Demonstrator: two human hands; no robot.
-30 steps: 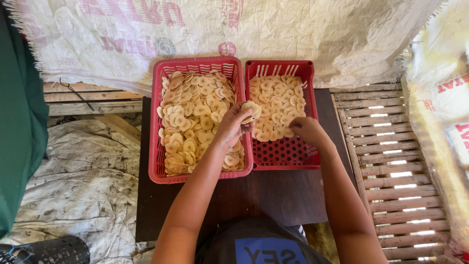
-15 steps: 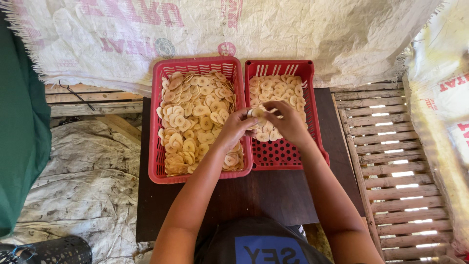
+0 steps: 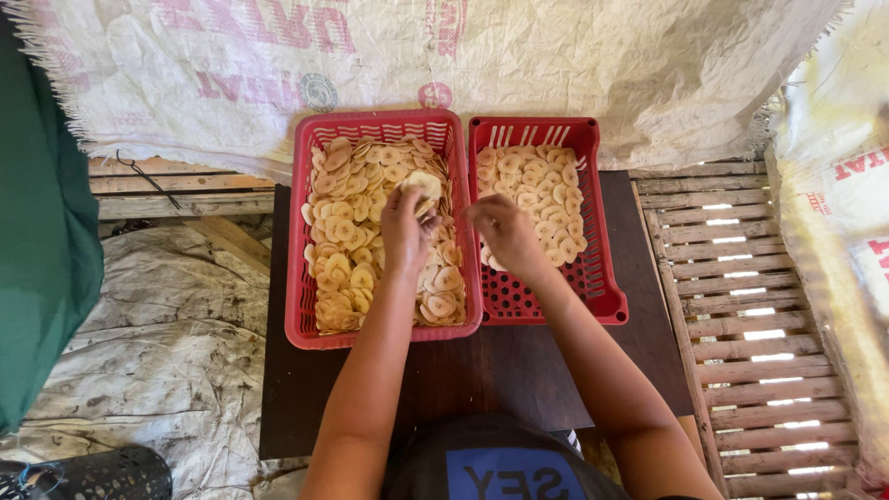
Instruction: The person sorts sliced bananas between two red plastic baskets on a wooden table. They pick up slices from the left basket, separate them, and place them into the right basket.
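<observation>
Two red plastic baskets stand side by side on a dark wooden table (image 3: 463, 370). The larger left basket (image 3: 301, 306) is full of pale yellow banana chips (image 3: 347, 213). The smaller right basket (image 3: 602, 278) has chips (image 3: 542, 190) only in its far half. My left hand (image 3: 406, 230) is over the left basket, fingers closed on a small stack of chips (image 3: 423, 185). My right hand (image 3: 505, 231) hovers over the near-left part of the right basket, fingers curled; whether it holds a chip is hidden.
A white woven sack cloth (image 3: 556, 65) hangs behind the baskets. A slatted bamboo floor (image 3: 750, 315) lies to the right, crumpled grey sheeting (image 3: 157, 343) to the left, a green cloth (image 3: 37, 231) at the far left and a black perforated container (image 3: 102, 477) at the bottom left.
My left hand has moved left with its chips, from the baskets' shared edge to over the left basket. My right hand swung left to meet it, then drew slightly apart.
</observation>
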